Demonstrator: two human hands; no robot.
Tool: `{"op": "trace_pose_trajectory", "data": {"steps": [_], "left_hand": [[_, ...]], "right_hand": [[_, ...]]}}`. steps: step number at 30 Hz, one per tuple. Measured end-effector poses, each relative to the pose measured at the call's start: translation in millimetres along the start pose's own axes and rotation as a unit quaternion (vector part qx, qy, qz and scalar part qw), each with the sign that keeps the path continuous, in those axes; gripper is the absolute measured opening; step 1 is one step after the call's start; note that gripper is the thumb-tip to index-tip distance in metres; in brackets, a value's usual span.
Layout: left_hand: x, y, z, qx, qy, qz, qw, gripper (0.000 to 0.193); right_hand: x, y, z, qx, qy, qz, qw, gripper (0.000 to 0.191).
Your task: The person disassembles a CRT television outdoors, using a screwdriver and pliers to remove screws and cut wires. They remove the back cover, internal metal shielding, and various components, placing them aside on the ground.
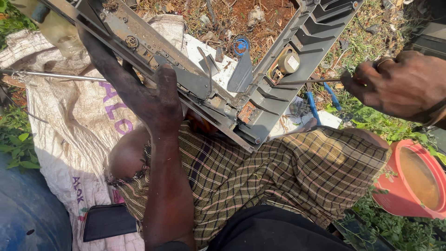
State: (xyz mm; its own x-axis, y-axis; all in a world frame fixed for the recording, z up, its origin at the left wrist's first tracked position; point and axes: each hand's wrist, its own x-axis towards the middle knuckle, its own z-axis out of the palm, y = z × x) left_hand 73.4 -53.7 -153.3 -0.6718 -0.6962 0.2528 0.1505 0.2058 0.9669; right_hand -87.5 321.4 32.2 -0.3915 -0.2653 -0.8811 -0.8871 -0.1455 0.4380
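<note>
A grey metal and plastic machine frame (278,79) rests on my lap, tilted up and away. My left hand (148,100) grips its left metal rail from below, fingers wrapped around the bar. My right hand (399,83) is closed on a thin screwdriver (311,82) whose shaft points left into the frame, with its tip near a small round beige part (289,62). A checked cloth (278,181) covers my legs.
A white woven sack (79,130) lies on the ground at left, with a thin metal rod (55,75) across it. Blue-handled pliers (320,100) lie behind the frame. An orange plastic pot (413,181) stands at right, a blue drum (23,214) at lower left.
</note>
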Motion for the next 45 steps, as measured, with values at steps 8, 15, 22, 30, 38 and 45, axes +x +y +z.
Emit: {"op": "trace_pose_trajectory", "data": {"steps": [8, 15, 22, 30, 38, 45], "left_hand": [[0, -9, -6, 0.141, 0.010, 0.042, 0.989, 0.096], [1, -13, -7, 0.075, 0.006, 0.043, 0.996, 0.105], [4, -11, -5, 0.111, 0.009, 0.050, 0.992, 0.105], [3, -21, -12, 0.094, 0.000, 0.051, 0.994, 0.112], [3, -17, -12, 0.067, -0.004, 0.032, 0.997, 0.113], [5, -18, -9, 0.051, -0.001, 0.050, 0.997, 0.106]], "right_hand": [[-3, 13, -44, 0.396, -0.154, 0.155, 0.892, 0.044], [-32, -13, -30, 0.194, 0.212, 0.165, 0.943, 0.051], [-69, -17, -30, 0.375, 0.019, 0.289, 0.881, 0.037], [-63, -24, -32, 0.365, 0.309, 0.211, 0.853, 0.036], [-42, -53, -32, 0.635, 0.557, 0.156, 0.513, 0.040], [75, -140, -16, 0.749, 0.597, 0.223, 0.179, 0.032]]}}
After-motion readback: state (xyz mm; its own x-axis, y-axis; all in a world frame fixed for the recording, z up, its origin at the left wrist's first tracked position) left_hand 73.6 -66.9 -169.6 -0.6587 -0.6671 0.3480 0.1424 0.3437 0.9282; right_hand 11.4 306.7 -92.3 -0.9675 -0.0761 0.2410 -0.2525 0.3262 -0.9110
